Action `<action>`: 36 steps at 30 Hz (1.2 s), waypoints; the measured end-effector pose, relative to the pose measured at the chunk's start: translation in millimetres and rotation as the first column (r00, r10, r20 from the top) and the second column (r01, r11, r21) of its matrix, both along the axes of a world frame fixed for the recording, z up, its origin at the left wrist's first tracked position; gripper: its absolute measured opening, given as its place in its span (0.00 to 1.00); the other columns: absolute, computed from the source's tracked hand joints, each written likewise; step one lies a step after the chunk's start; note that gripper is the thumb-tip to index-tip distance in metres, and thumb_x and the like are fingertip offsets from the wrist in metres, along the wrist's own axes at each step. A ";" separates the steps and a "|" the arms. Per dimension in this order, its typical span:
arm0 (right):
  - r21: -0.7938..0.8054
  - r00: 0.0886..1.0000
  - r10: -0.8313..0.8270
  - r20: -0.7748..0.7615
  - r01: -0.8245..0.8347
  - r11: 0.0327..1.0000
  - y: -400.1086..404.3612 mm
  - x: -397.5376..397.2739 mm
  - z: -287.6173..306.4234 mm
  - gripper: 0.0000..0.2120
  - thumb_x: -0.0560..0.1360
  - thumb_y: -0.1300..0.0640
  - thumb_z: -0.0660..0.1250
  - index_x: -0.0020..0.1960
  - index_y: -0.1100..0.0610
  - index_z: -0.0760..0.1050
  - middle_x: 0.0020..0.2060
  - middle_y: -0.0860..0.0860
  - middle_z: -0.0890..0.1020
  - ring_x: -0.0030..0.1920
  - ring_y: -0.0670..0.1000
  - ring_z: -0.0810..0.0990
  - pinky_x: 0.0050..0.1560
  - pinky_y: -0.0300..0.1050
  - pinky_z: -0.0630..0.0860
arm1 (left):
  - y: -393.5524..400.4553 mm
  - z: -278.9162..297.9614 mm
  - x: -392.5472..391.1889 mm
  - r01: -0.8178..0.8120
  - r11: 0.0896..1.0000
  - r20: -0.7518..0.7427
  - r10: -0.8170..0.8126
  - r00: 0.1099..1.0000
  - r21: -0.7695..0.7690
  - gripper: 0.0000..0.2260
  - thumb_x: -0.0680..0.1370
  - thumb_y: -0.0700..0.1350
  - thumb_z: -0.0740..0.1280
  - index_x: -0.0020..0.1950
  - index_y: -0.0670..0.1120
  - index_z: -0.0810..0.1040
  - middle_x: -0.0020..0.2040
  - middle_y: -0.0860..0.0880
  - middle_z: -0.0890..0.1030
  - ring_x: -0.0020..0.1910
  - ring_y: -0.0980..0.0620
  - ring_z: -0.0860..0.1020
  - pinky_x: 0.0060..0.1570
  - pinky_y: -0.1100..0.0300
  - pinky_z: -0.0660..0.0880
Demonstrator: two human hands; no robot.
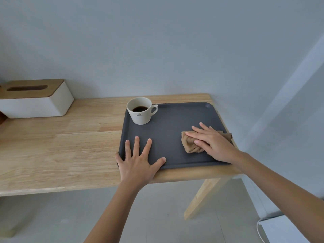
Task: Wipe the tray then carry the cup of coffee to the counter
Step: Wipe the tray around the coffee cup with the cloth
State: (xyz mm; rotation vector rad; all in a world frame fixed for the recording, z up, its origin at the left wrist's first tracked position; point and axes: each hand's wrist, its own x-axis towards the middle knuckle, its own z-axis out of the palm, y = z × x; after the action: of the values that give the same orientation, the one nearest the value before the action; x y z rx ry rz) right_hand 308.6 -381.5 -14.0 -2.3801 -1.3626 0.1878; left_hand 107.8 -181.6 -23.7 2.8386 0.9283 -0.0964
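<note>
A dark grey tray lies on the right end of a wooden table. A white cup of black coffee stands upright in the tray's far left corner, handle to the right. My left hand rests flat on the tray's near left corner, fingers spread, holding nothing. My right hand presses down on a crumpled brown cloth on the right part of the tray. The cloth's right half is hidden under the hand.
A white tissue box with a wooden lid stands at the table's far left. A grey wall runs behind the table. The table's right edge and a slanted leg are near my right arm. A white appliance corner sits low right.
</note>
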 end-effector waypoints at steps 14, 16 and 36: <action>-0.064 0.951 -0.307 0.030 0.309 0.949 79.0 62.3 -3.2 0.21 0.83 0.54 0.50 0.76 0.49 0.60 0.76 0.56 0.63 0.76 0.60 0.58 0.74 0.59 0.56 | 3.0 1.9 0.8 -0.002 1.000 -0.013 0.002 1.000 -0.027 0.38 0.69 0.76 0.43 0.76 0.64 0.42 0.80 0.51 0.41 0.78 0.44 0.39 0.71 0.36 0.44; -0.034 0.958 -0.286 0.018 0.287 0.957 70.5 47.4 -5.0 0.21 0.83 0.54 0.51 0.76 0.50 0.59 0.75 0.55 0.64 0.75 0.60 0.60 0.74 0.58 0.58 | 2.6 2.0 1.2 -0.005 0.999 -0.015 0.005 1.000 -0.033 0.38 0.69 0.76 0.43 0.76 0.64 0.42 0.80 0.51 0.41 0.78 0.44 0.39 0.71 0.36 0.43; -0.093 0.966 -0.102 -0.239 0.082 0.992 58.6 21.1 41.4 0.06 0.76 0.57 0.65 0.53 0.52 0.75 0.64 0.52 0.76 0.67 0.54 0.71 0.66 0.57 0.67 | -24.7 36.6 70.7 0.066 0.871 0.476 0.201 0.856 -0.486 0.03 0.72 0.48 0.69 0.45 0.55 0.82 0.49 0.54 0.84 0.54 0.51 0.79 0.69 0.40 0.62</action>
State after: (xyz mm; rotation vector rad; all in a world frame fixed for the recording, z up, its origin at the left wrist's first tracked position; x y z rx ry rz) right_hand 329.8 -322.8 27.4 -2.3878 -1.1483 0.5012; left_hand 178.6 -206.4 12.9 2.1808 0.7463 0.3727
